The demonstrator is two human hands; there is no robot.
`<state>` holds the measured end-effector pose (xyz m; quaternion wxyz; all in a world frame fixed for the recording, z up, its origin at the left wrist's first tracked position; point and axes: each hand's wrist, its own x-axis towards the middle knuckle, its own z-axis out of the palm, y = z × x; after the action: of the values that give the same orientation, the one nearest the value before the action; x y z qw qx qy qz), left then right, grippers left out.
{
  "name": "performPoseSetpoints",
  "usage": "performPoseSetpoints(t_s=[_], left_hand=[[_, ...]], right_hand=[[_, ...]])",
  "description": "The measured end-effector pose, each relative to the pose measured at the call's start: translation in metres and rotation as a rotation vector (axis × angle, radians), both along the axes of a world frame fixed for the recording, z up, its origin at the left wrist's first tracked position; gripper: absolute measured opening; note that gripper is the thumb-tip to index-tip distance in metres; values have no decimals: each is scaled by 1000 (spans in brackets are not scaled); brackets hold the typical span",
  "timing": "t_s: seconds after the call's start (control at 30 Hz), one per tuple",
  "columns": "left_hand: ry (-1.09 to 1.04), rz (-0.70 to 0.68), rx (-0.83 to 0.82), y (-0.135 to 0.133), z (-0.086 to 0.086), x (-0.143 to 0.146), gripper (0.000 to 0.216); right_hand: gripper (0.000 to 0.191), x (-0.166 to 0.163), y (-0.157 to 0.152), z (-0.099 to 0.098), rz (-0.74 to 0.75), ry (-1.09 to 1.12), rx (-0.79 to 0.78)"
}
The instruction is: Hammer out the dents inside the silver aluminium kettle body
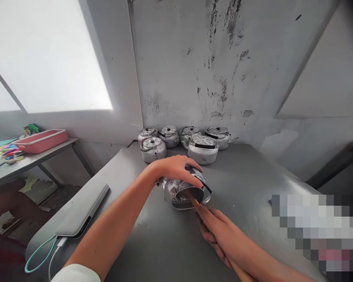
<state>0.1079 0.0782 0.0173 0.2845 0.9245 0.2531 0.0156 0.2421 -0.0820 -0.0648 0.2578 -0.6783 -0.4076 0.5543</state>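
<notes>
A silver metal kettle [170,188] lies tipped on the table with its round opening turned towards me. My left hand [182,169] grips it from above, thumb and fingers spread over its upper side. A black-covered carrying handle [206,185] shows at the kettle's right. My right hand [214,223] is closed around a wooden stick [194,199], whose far end goes into the kettle's opening. That end is in shadow, so its shape inside cannot be made out.
Several silver kettles [204,154] stand at the back of the grey metal table [153,243], against the stained wall. A power bank [80,213] with cables lies at the left. A pink basket [42,141] sits on a side table. A person [20,207] is partly visible at lower left.
</notes>
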Motion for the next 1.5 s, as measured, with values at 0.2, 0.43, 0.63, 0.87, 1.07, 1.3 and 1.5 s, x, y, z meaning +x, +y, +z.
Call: performPoseSetpoints(t_s=[0.2,0.43,0.63,0.87,1.07,1.3,1.5], left_hand=[[7,-2,-8,-2,2,0,67],[5,-2,-32,0,0,0,69],[0,-6,-38,1,-2,0,69],[14,-19,-48,0,0,-1,64],[18,-57,-52,-2,2,-1,57],[-5,-40,-69,-1,1,-2,56],[-19,-36,-60,1,-1,-1,55]], right_hand=[[47,1,-1,0,1,-6,-3],[49,5,-2,-6,4,50,35],[47,6,-1,-4,22,81,18],[48,6,-1,-6,21,74,37],[47,6,-1,-5,16,100,16],[47,6,-1,-8,13,106,33],[46,7,0,-6,38,48,46]])
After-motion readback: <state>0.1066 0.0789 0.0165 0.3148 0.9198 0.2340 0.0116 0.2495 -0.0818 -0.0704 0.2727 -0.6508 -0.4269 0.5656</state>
